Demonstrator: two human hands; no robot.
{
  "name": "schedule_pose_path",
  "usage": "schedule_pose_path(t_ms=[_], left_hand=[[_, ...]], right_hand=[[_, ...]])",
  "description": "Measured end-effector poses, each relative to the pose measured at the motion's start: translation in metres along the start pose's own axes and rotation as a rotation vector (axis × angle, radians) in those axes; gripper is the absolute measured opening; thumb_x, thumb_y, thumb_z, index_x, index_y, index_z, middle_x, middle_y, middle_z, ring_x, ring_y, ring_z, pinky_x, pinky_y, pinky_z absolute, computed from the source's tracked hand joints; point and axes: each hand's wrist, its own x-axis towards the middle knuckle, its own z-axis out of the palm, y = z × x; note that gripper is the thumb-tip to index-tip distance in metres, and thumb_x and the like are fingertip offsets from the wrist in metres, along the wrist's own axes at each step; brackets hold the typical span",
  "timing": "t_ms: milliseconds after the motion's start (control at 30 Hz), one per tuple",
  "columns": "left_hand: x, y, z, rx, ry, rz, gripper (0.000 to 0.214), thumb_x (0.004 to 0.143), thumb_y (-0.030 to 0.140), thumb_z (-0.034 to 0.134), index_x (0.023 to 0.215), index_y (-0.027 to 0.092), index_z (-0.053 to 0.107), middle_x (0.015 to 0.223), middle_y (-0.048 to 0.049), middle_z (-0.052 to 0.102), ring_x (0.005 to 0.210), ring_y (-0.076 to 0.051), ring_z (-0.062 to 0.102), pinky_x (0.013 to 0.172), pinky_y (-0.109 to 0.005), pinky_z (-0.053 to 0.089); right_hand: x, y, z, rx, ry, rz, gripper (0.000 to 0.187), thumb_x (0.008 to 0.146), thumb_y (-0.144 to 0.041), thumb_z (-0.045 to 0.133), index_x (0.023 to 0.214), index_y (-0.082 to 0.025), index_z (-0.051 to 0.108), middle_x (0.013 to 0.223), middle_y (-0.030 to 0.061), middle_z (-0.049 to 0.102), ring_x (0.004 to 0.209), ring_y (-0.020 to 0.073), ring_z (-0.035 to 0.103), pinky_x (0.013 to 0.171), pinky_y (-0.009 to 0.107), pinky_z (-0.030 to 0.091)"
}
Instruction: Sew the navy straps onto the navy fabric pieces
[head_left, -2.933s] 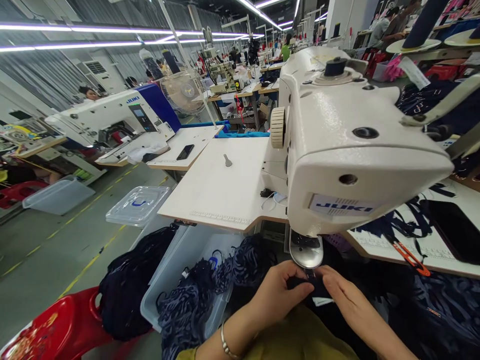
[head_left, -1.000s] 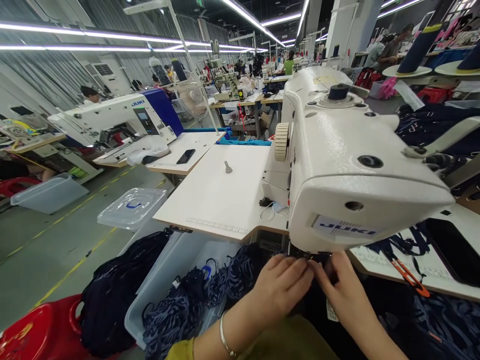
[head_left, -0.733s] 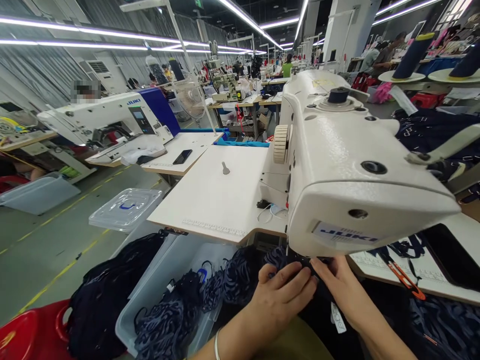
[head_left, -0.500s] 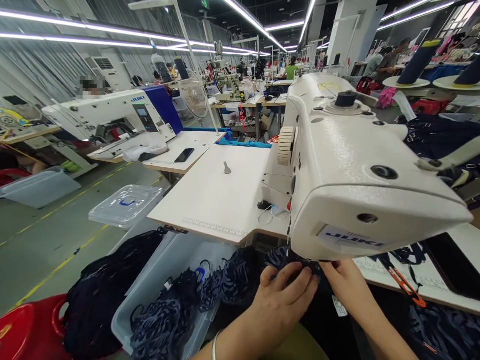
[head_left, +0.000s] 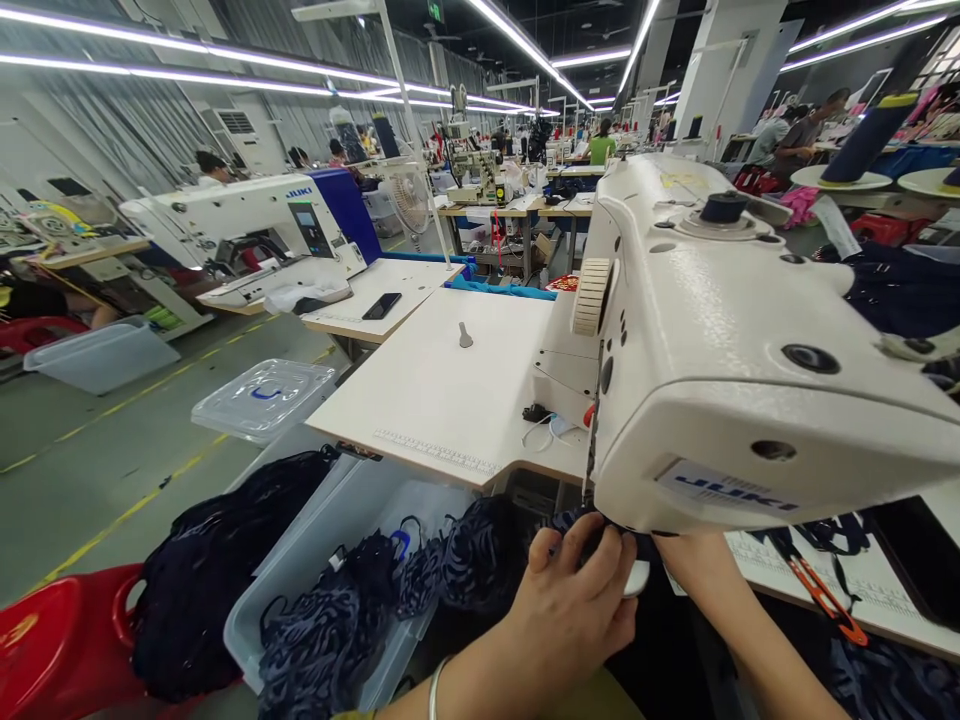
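Note:
My left hand (head_left: pixel 574 590) is closed on dark navy patterned fabric (head_left: pixel 484 555) just under the near end of the white sewing machine (head_left: pixel 675 330). Its thumb and fingers pinch the cloth, and a small white piece (head_left: pixel 637 579) shows beside the fingertips. Below the machine's head lies my right hand (head_left: pixel 694 560), its fingers hidden behind the head. Black cloth (head_left: pixel 664 630) hangs between the two wrists. The needle area is out of sight.
At left, a clear plastic bin (head_left: pixel 247 640) holds patterned fabric beside a dark heap (head_left: pixel 217 570) and a red stool (head_left: pixel 67 640). Orange thread snips (head_left: pixel 825 590) and a dark phone (head_left: pixel 919 560) lie right. A metal piece (head_left: pixel 465 336) rests on the white table (head_left: pixel 420 400).
The view has swung slightly left, so the machine appears farther right. My right hand's fingers have slipped behind the machine head. A white label near it has gone from view; a white piece shows by my left fingers.

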Motion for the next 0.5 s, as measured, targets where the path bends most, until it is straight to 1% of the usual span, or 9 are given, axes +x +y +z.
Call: schedule_pose_path(t_ms=[167,300,500], left_hand=[[0.0014,0.0005,0.0018,0.038,0.028,0.001,0.039,0.089,0.03,0.055,0.126,0.019,0.061,0.123,-0.0015,0.064,0.117,-0.02,0.053,0.092,-0.035,0.031],[0.0002,0.0008,0.0046,0.053,0.027,0.0,0.042,0.087,0.03,0.056,0.128,0.019,0.06,0.124,-0.0013,0.063,0.119,-0.02,0.051,0.092,-0.034,0.032],[-0.0029,0.0011,0.0088,0.091,0.009,0.01,0.047,0.084,0.033,0.061,0.129,0.02,0.06,0.125,-0.0035,0.061,0.119,-0.023,0.052,0.091,-0.034,0.034]], right_hand=[[0.0022,0.0045,0.0035,-0.056,0.037,-0.09,0.022,0.084,-0.033,0.055,0.068,-0.024,0.067,0.067,0.0095,0.071,0.091,0.033,0.067,0.082,0.046,0.055],[0.0032,0.0074,0.0045,-0.086,0.056,-0.157,0.024,0.086,-0.029,0.051,0.068,-0.023,0.066,0.066,0.0091,0.069,0.089,0.0314,0.067,0.08,0.044,0.056],[0.002,0.0091,0.0052,-0.128,0.067,-0.195,0.025,0.087,-0.023,0.048,0.072,-0.023,0.067,0.065,0.0087,0.067,0.088,0.0308,0.066,0.077,0.043,0.057]])
